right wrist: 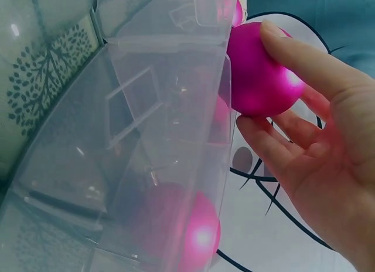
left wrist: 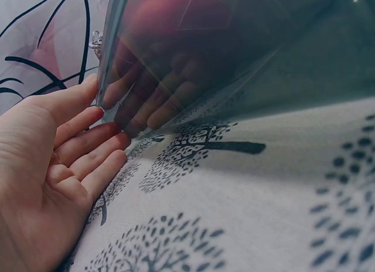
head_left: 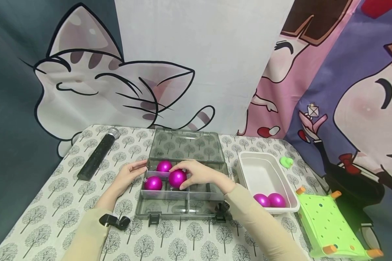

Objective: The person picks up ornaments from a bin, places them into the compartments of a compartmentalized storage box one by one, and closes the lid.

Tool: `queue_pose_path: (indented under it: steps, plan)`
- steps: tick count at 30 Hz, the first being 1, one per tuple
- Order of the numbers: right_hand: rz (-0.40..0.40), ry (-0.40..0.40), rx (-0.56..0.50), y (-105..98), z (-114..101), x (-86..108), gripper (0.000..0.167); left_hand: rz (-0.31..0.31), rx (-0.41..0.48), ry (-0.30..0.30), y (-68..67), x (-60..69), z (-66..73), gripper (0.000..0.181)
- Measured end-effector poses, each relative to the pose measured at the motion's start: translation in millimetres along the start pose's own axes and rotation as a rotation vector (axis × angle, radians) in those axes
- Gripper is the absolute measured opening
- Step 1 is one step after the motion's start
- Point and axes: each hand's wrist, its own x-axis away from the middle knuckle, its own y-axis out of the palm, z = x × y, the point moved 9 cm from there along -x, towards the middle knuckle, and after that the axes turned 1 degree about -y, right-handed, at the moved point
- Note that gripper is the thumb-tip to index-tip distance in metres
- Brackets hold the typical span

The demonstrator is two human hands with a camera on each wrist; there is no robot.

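A magenta Christmas ball (head_left: 177, 178) is gripped between the thumb and fingers of my right hand (head_left: 200, 172), over the middle of a grey see-through divided box (head_left: 160, 214). The right wrist view shows the held ball (right wrist: 261, 70) beside a clear divider. Two more magenta balls, a rear one (head_left: 164, 166) and a front one (head_left: 153, 183), sit in compartments on the box's left side. My left hand (head_left: 127, 177) is at the box's left wall, its fingertips touching it with fingers fairly straight. The box's lid (head_left: 187, 145) lies open toward the back.
Right of the box, a white tray (head_left: 259, 174) holds two magenta balls (head_left: 276, 200) at its near end. A green toy duck (head_left: 286, 162) and a green dotted stool-like toy with orange legs (head_left: 330, 221) lie farther right. A black microphone (head_left: 98, 154) lies at left.
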Motion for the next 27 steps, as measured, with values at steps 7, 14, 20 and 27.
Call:
queue_pose_path:
  steps: [7,14,20,27]
  plan:
    - [0.022,-0.03,0.074,1.7,-2.4,1.2,0.062,0.001,0.0,-0.007,0.4,-1.4,-2.1,0.055]
    - [0.025,-0.013,0.1,2.6,-1.9,1.7,0.063,0.006,-0.003,-0.002,-0.7,1.6,2.0,0.053]
    - [0.028,-0.015,0.122,3.0,-4.4,1.3,0.062,0.003,-0.009,0.002,-0.2,2.3,4.2,0.053]
    - [0.022,0.001,0.111,3.1,-3.7,0.6,0.062,-0.003,-0.01,-0.003,-0.4,2.1,3.3,0.053]
